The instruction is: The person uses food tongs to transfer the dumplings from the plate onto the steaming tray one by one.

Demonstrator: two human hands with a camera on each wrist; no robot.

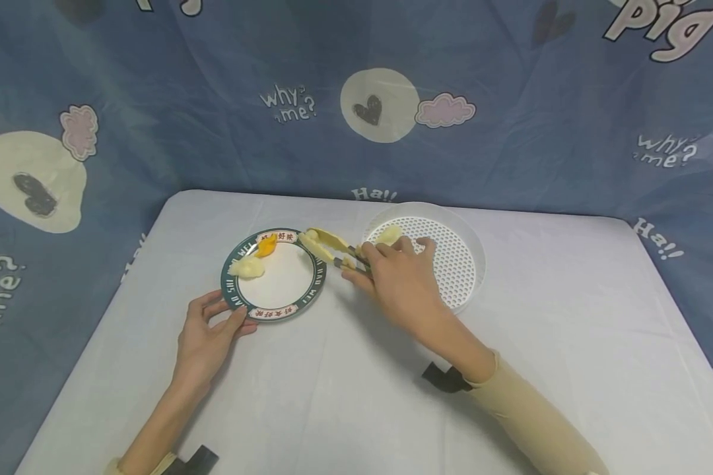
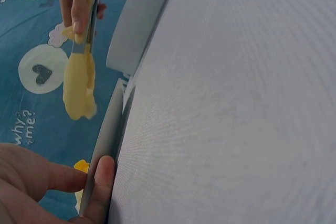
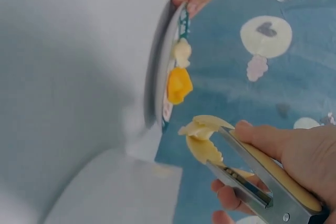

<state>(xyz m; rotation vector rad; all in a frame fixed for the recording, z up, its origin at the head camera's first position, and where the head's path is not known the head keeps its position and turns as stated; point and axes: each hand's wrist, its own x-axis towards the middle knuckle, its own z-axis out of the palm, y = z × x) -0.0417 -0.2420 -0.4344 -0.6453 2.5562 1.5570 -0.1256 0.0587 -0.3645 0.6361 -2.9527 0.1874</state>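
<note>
My left hand [image 1: 204,340] pinches the near-left rim of a round plate [image 1: 282,280] with a dark green lettered border, thumb above and fingers beneath. On the plate lie an orange-yellow piece [image 1: 266,246] and a pale yellow lump [image 1: 247,266], seemingly food. My right hand [image 1: 407,284] grips metal tongs [image 3: 247,187] with yellow scalloped tips. Those tips hold a pale piece [image 3: 197,130], over the plate's right rim in the head view and raised above it in the wrist views. The hand hides part of a white perforated tray [image 1: 451,264].
Inside the white tray, near its far left side, lies a pale yellow piece [image 1: 389,234]. Both dishes stand on a white-covered table [image 1: 333,396]. Behind the table hangs a blue printed cloth [image 1: 309,152].
</note>
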